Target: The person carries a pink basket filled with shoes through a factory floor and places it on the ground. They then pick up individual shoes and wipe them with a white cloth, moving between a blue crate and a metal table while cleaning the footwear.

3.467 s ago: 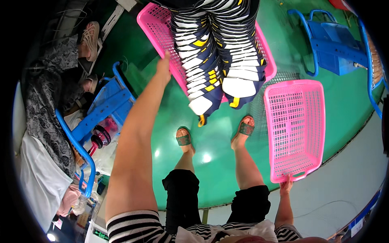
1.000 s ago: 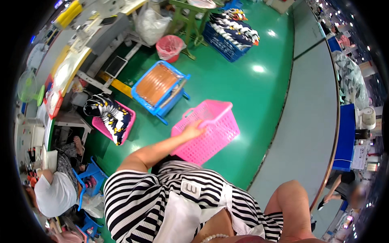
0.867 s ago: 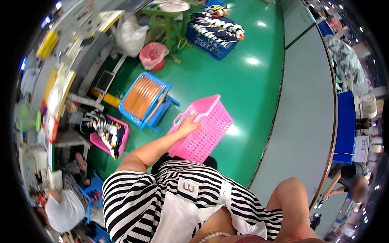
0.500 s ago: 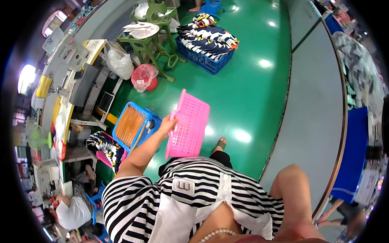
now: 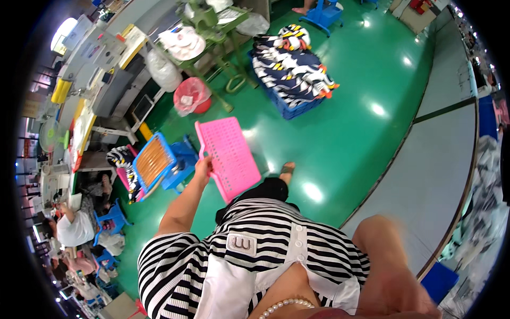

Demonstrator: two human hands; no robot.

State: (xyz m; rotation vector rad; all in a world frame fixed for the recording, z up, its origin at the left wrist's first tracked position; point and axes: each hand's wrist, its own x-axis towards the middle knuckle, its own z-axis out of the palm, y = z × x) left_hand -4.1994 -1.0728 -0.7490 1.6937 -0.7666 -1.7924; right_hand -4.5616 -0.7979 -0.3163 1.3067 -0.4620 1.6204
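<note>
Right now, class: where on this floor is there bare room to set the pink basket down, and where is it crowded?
Bare green floor lies between the blue crate of patterned garments and the grey strip. Crowded: beside the left hand holding the pink basket, a blue crate, a pink bin and worktables stand close together.

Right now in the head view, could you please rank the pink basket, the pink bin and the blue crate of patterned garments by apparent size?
1. blue crate of patterned garments
2. pink basket, a close second, though it is nearer to the camera, held in the left hand
3. pink bin
</note>
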